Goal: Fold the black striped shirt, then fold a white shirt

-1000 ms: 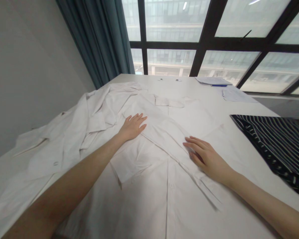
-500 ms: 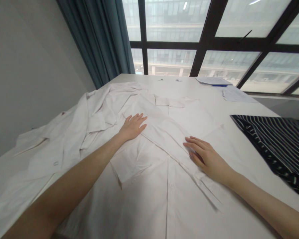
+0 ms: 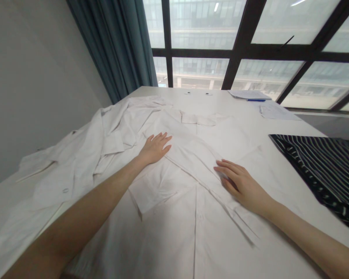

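Note:
A white button-front shirt [image 3: 177,228] lies spread out before me, its collar [image 3: 198,119] at the far end. Both of its sleeves are folded inward across the front. My left hand [image 3: 155,148] rests flat on the shirt near the left shoulder, fingers stretched out. On the sleeve [image 3: 203,166] that crosses from the upper left to the lower right lies my right hand [image 3: 240,184], its fingers extended and slightly bent. Neither hand grips the cloth. The shirt's lower end runs out of view at the bottom.
Another crumpled white garment [image 3: 84,155] lies to the left. At the right is a black-and-white striped cloth [image 3: 328,166]. Papers [image 3: 247,94] and a blue pen [image 3: 256,100] lie at the white table's [image 3: 215,102] far right. A blue curtain [image 3: 119,46] and windows stand behind.

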`<state>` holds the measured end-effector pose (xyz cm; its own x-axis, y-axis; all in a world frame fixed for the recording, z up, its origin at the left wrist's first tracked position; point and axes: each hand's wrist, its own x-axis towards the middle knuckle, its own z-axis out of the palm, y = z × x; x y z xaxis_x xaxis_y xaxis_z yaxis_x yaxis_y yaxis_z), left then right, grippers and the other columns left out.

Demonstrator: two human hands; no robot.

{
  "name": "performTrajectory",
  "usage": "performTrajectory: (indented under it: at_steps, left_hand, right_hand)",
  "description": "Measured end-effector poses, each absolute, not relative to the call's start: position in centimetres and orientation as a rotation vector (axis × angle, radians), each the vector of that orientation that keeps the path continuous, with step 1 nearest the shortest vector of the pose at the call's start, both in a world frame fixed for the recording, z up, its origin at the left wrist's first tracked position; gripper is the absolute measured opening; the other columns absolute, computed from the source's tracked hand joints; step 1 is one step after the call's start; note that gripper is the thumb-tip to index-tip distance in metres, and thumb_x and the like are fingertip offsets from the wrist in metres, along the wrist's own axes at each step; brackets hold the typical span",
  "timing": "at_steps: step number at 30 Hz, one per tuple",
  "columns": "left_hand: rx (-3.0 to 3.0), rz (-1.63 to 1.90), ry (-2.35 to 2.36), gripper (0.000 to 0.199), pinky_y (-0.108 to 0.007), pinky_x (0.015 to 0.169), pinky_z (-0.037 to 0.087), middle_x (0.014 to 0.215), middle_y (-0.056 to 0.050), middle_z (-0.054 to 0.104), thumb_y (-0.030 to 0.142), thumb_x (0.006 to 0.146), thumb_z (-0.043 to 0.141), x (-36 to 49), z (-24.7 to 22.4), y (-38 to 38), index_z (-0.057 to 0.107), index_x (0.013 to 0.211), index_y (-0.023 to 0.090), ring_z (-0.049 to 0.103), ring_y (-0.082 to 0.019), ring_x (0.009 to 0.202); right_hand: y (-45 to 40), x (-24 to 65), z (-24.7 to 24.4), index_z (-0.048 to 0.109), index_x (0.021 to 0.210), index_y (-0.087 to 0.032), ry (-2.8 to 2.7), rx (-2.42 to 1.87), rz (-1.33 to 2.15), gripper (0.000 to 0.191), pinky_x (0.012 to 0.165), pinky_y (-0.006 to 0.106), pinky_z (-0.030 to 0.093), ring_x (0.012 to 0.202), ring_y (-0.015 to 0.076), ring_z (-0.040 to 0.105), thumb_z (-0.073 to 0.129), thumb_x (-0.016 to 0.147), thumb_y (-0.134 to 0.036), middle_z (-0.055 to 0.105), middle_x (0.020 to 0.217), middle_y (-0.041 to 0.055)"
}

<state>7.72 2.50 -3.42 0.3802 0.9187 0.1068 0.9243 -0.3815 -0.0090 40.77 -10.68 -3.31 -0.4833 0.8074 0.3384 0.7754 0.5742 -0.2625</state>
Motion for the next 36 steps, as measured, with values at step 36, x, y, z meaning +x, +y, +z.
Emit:
performTrajectory:
  at_steps: [36]
  left_hand:
    - [-2.555,-0.128,-1.701,0.05,-0.049,0.117,0.022,0.158,-0.008,0.032,0.038,0.102,0.032,7.68,-3.52,2.55,0.038,0.149,0.022,0.028,-0.024,0.146]
  right_hand:
    - [-10.88,40.65,-2.89,0.054,0.129,-0.021,-2.46,-1.207,0.005,0.033,0.106,0.048,0.044,0.132,0.0258,0.049,0.048,0.096,-0.023,0.058,0.137,0.0112]
